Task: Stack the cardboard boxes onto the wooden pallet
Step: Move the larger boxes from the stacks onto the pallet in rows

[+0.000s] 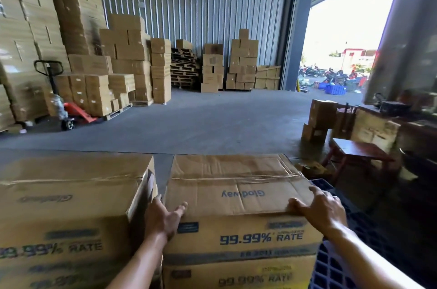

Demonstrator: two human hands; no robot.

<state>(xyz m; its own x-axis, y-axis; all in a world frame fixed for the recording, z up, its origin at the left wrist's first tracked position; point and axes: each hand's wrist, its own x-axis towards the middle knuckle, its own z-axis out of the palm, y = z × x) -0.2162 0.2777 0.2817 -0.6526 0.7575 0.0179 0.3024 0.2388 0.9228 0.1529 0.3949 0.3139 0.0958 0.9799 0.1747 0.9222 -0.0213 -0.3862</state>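
A cardboard box printed "Glodway" and "99.99% RATE" sits on top of another like box right in front of me. My left hand is at its near left corner, thumb lying on the top and fingers reaching into the gap beside it. My right hand lies over the near right top edge with fingers spread. A second stack of the same boxes stands to the left, a narrow gap between. A dark plastic pallet grid shows under the boxes at lower right.
Open concrete floor stretches ahead. Tall box stacks and an orange pallet jack line the left. Wooden pallets are piled at the back wall. A red stool, boxes and a desk stand right, by the open doorway.
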